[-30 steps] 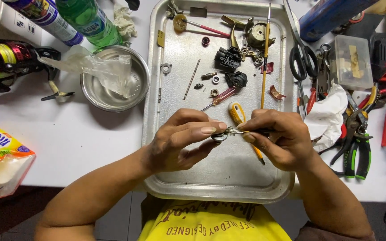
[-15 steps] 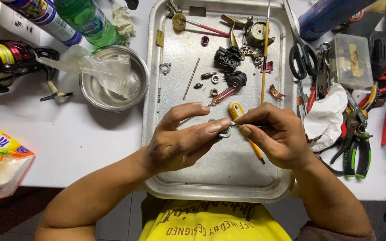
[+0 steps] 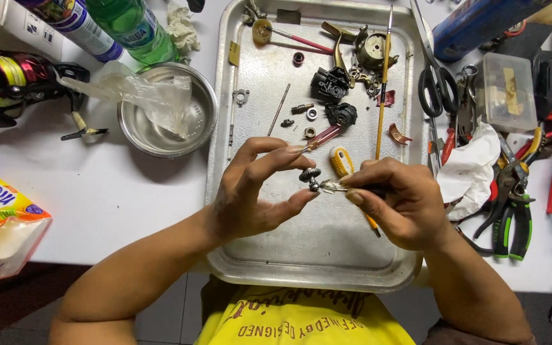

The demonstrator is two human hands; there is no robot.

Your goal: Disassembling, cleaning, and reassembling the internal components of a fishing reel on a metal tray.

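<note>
Over a dented metal tray (image 3: 327, 255) my two hands meet. My right hand (image 3: 397, 201) grips a slim metal tool whose tip carries a small dark toothed gear (image 3: 310, 175). My left hand (image 3: 253, 188) is beside it, fingers spread, thumb and forefinger on either side of the gear, just apart from it. A yellow-handled screwdriver (image 3: 341, 161) lies on the tray under my hands. Beyond them lie small black reel parts (image 3: 331, 85), a thin pin (image 3: 279, 108), washers and a long yellow brush (image 3: 383, 83).
A steel bowl (image 3: 193, 131) with a crumpled plastic bag stands left of the tray, with a green bottle (image 3: 132, 29) and a fishing reel (image 3: 14, 80) behind. A tissue pack (image 3: 1, 223) lies at far left. Scissors (image 3: 436, 83), pliers (image 3: 509, 204), a clear plastic box (image 3: 509, 89) and a white rag (image 3: 474, 169) crowd the right.
My left fingers have opened and drawn back from the tool tip, leaving the small gear showing on it. My right hand stays nearly where it was.
</note>
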